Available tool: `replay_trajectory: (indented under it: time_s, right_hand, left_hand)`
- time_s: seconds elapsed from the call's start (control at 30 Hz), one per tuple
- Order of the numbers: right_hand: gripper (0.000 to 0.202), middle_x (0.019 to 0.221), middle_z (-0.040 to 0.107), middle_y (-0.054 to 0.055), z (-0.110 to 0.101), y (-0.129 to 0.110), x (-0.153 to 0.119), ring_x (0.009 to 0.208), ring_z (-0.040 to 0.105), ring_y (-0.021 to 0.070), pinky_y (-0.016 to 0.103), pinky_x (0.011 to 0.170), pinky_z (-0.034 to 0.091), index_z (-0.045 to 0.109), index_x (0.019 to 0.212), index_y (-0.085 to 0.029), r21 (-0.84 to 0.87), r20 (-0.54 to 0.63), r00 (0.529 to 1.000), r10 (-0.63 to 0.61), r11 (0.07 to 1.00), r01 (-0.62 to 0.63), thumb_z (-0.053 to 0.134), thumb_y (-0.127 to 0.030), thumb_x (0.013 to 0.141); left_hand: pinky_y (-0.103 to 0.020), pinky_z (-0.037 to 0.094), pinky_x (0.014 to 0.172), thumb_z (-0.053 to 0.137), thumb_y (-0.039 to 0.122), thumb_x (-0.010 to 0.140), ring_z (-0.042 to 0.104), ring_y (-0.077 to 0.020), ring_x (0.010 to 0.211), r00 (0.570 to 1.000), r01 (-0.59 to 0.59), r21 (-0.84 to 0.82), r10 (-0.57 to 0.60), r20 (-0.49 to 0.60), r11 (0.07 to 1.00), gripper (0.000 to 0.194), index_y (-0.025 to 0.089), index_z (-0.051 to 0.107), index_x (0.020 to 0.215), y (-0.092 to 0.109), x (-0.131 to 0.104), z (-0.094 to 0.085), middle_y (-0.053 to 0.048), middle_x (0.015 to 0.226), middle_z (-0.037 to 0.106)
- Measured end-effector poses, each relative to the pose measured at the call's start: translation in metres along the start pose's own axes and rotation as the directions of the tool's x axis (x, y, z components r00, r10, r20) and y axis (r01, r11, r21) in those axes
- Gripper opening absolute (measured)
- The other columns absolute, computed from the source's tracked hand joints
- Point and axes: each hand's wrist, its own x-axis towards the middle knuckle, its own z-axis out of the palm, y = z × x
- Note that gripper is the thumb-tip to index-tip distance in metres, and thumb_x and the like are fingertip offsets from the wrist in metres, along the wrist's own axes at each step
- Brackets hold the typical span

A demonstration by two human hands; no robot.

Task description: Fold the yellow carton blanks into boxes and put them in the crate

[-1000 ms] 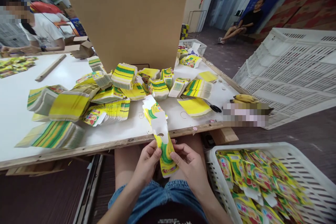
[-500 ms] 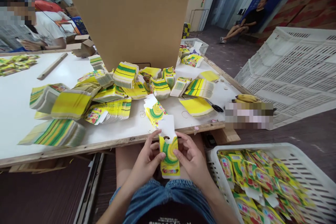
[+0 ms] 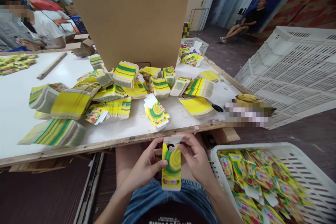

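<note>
Because the broad white table with a raw wooden edge [image 3: 15,94] spans the space before you, everything else can be placed by it. Behind the table's middle rises a tall plain brown cardboard panel [image 3: 126,17], and to the table's right stands a stack of white slotted plastic crates [image 3: 294,73]. Off the table's near right corner, a white slotted plastic basket [image 3: 252,146] bears a heap of yellow-and-green printed cartons [image 3: 257,175]; it seems set there for a short reach of your right arm. Bundles of yellow-and-green printed card [image 3: 69,105] lie across the table, likely so that both your arms can get to them.

Just off the table's near edge, you hold a narrow yellow-and-green card carton with a white top flap [image 3: 172,168] upright, printed face towards you, perhaps to keep the flap in sight. Your forearms angle inward. Your left hand [image 3: 149,162] braces it, its grip pinching the left side with the thumb laid over the front; your right hand [image 3: 195,157] sits higher, its grip pinching the top corner by the flap, fingertips slightly blurred. By the table's near edge lies a similar loose carton [image 3: 157,113]; towards its right edge, black-handled scissors [image 3: 217,107].
</note>
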Motion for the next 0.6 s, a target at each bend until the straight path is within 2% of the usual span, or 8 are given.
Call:
replay_trajectory:
  time_s: [0.1, 0.2, 0.3, 0.43, 0.6]
  right_hand:
    - [0.035, 0.104, 0.065, 0.008, -0.007, -0.004, 0.001, 0.103, 0.058, 0.0253, 0.038, 0.093, 0.044, 0.075, 0.097, -0.024, -0.156, 0.021, 0.997, -0.076, 0.985, 0.079, 0.047, -0.044, 0.094]
    - [0.032, 0.085, 0.065, 0.004, -0.01, -0.006, 0.001, 0.078, 0.059, 0.0202, 0.031, 0.071, 0.048, 0.071, 0.109, -0.023, -0.211, 0.063, 0.997, 0.053, 0.977, -0.038, 0.057, -0.043, 0.088]
    - [0.033, 0.067, 0.057, -0.003, -0.007, -0.005, 0.0, 0.059, 0.049, 0.0144, 0.024, 0.056, 0.04, 0.063, 0.114, -0.023, -0.271, 0.063, 0.986, 0.153, 0.954, -0.131, 0.063, -0.032, 0.083]
    - [0.024, 0.06, 0.048, -0.006, -0.002, -0.004, 0.001, 0.056, 0.045, 0.0136, 0.023, 0.053, 0.037, 0.059, 0.106, -0.023, -0.296, 0.05, 0.985, 0.163, 0.945, -0.142, 0.058, -0.025, 0.082]
    - [0.029, 0.059, 0.044, -0.007, 0.002, -0.003, 0.002, 0.055, 0.045, 0.0144, 0.024, 0.054, 0.037, 0.058, 0.108, -0.024, -0.351, 0.041, 0.987, 0.155, 0.927, -0.131, 0.059, -0.023, 0.079]
  left_hand:
    - [-0.029, 0.05, 0.078, 0.071, 0.026, 0.08, 0.068, -0.0229, 0.093, 0.997, -0.036, 0.07, 0.041, -0.071, 0.997, 0.047, 0.024, 0.05, 0.122, -0.004, 0.001, -0.002, -0.009, 0.105, 0.07]
    - [-0.031, 0.051, 0.081, 0.068, 0.024, 0.083, 0.068, -0.0225, 0.095, 0.99, -0.054, 0.134, 0.07, -0.119, 0.99, 0.048, 0.024, 0.048, 0.126, -0.008, 0.002, 0.001, -0.01, 0.108, 0.07]
    - [-0.033, 0.05, 0.086, 0.064, 0.025, 0.086, 0.065, -0.0232, 0.101, 0.992, -0.063, 0.155, 0.078, -0.095, 0.986, 0.049, 0.023, 0.045, 0.131, -0.007, 0.003, 0.006, -0.012, 0.116, 0.067]
    - [-0.035, 0.048, 0.091, 0.059, 0.026, 0.089, 0.062, -0.0241, 0.109, 0.996, -0.054, 0.198, 0.068, -0.065, 0.979, 0.049, 0.023, 0.043, 0.135, -0.001, 0.001, 0.009, -0.013, 0.121, 0.064]
    - [-0.032, 0.05, 0.088, 0.064, 0.026, 0.085, 0.064, -0.0235, 0.105, 0.995, -0.028, 0.149, 0.042, -0.093, 0.989, 0.048, 0.023, 0.046, 0.13, 0.0, 0.001, 0.008, -0.012, 0.117, 0.066]
